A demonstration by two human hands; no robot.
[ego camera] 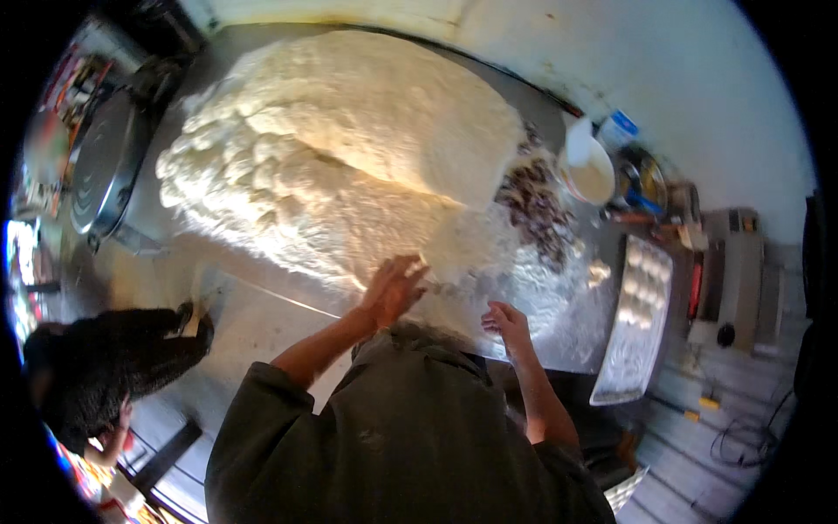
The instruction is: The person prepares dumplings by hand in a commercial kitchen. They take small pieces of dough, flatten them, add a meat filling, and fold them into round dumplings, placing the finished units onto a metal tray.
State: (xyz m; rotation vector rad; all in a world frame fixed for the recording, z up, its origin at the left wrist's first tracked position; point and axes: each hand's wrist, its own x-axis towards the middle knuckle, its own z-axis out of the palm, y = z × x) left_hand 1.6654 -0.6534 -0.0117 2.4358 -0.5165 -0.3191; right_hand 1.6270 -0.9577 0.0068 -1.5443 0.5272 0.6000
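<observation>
Before me a huge mound of pale dough (393, 92) spreads across a metal worktable (262, 340). Its left part is broken into rounded lumps, and a long fold runs through the middle. My left hand (395, 288) is palm down at the mound's near edge, fingers extended and slightly apart; whether it touches the dough is unclear. To its right, my right hand (507, 324) hovers near the floured front edge with its fingers curled. Blur hides whether anything small is in it. Beyond lies a pile of dark brown pieces (537, 203), dusted with flour.
A long metal tray (625, 357) with several dough balls (645, 288) sits at the table's right end. A white tub (592, 173) stands behind it. At far left are a large round metal pan (108, 164) and a person in dark clothes (118, 367). A cable (743, 442) lies on the floor.
</observation>
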